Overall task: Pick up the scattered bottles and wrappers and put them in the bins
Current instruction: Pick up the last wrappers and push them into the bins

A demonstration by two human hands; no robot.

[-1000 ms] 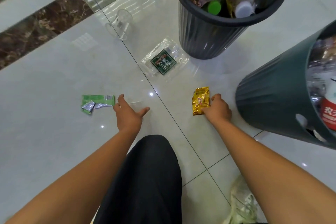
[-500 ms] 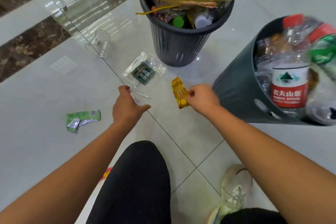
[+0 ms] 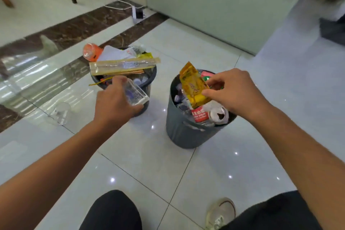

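My right hand [image 3: 231, 91] pinches a gold snack wrapper [image 3: 194, 85] and holds it upright over the mouth of the grey-green bin [image 3: 184, 132], which is packed with plastic bottles and a crushed can. My left hand [image 3: 113, 104] grips a clear plastic wrapper [image 3: 135, 93] just in front of the dark ribbed bin [image 3: 149, 78]. That bin overflows with wrappers, a long clear packet and an orange bottle [image 3: 92, 52].
A clear plastic cup [image 3: 62, 111] lies on the glossy tile floor left of the dark bin. A power strip and cable [image 3: 135, 12] sit by the far wall, chair legs at top left. My knees and a white shoe [image 3: 221, 213] are at the bottom.
Both hands rose from the floor to the bins. The right hand lifted the gold wrapper over the grey-green bin; the left picked up the clear wrapper. My view tilted up.
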